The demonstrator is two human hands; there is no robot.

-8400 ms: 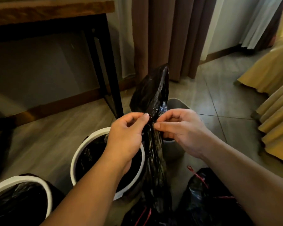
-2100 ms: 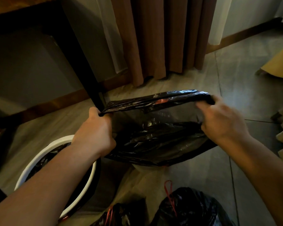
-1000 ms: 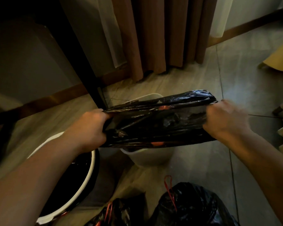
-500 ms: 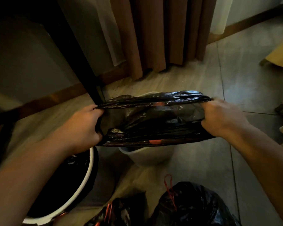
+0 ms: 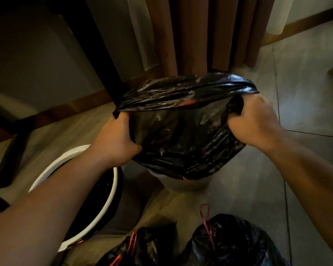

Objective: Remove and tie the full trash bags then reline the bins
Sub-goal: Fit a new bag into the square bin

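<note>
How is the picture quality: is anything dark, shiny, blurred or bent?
Head view: dim warm light, deep shadow beside the table leg; pale glare streaks on the black bag; the right hand slightly motion-blurred at its knuckles. Head view, towards the edges: the wide lens tilts the curtain and the table leg.

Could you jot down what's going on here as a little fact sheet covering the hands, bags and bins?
left hand: grips the open bag's left edge
right hand: grips its right edge
open bag: black, mouth stretched wide, held over the small bin
small bin: pale, mostly hidden beneath the bag
big bin: white rim, black liner inside
tied bags: two, red strings, on the floor nearest the camera
</note>
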